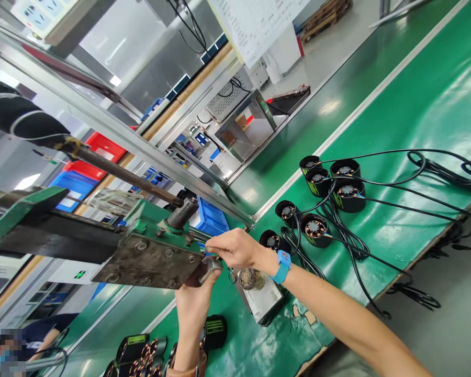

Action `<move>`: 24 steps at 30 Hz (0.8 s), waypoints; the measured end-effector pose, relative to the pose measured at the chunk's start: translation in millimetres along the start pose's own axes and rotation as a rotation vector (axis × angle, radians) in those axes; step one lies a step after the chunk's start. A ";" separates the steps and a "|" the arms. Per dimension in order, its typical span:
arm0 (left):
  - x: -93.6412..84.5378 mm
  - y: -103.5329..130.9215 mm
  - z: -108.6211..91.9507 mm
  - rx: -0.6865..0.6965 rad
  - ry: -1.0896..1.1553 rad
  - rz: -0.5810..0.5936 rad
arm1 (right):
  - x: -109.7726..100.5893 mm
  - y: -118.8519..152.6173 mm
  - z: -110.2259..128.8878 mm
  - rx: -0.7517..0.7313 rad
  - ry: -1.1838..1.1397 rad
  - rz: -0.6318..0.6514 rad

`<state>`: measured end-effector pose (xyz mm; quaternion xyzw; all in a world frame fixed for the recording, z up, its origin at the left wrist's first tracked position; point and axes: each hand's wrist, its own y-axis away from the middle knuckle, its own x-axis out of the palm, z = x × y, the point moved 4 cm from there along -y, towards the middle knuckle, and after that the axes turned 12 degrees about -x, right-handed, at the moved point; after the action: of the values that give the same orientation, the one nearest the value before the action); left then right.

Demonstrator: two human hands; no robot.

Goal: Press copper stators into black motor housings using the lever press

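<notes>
Head view shows the left hand [194,301] wrapped from below around a curved metal piece [212,264] at the end of a bolted steel plate [153,262], its thumb laid against the bright rim. The right hand [235,248] comes in just above, thumb and fingertips drawn together beside that rim; whether they pinch anything small is too hidden to tell.

The metal piece looks rigid and smooth, probably slick if oily, and too solid to give under finger pressure. Its outer curve offers the best hold, with fingertips kept out of the narrow space beside the plate. Its weight is hard to judge, since the plate's end may be bearing part of it.

Next to the grip, the plate joins a green casting [151,222], with a steel rod [133,175] angled above. Below the right hand, a steel block [261,303] with a worn round post [247,278] rests on the green mat [259,345]; it looks heavy and stable. Beyond the right wrist stand black cylindrical housings [316,230] with copper windings and trailing cables; the windings look delicate, so the outer walls suit handling better.
</notes>
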<state>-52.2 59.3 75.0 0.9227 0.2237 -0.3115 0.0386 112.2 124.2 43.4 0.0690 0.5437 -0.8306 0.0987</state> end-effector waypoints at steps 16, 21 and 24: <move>16.7 4.6 -1.8 0.065 0.163 0.157 | -13.7 -12.0 28.0 0.792 -0.330 0.051; 29.1 2.1 7.4 0.008 0.305 0.279 | -3.4 1.0 37.8 0.803 -0.446 -0.112; 37.4 -6.6 18.3 -0.052 0.309 0.417 | 7.9 15.8 31.5 0.850 -0.469 -0.193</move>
<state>-38.9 76.0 38.6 0.9843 0.0398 -0.1462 0.0908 108.0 88.5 40.2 -0.1362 0.1238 -0.9774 0.1042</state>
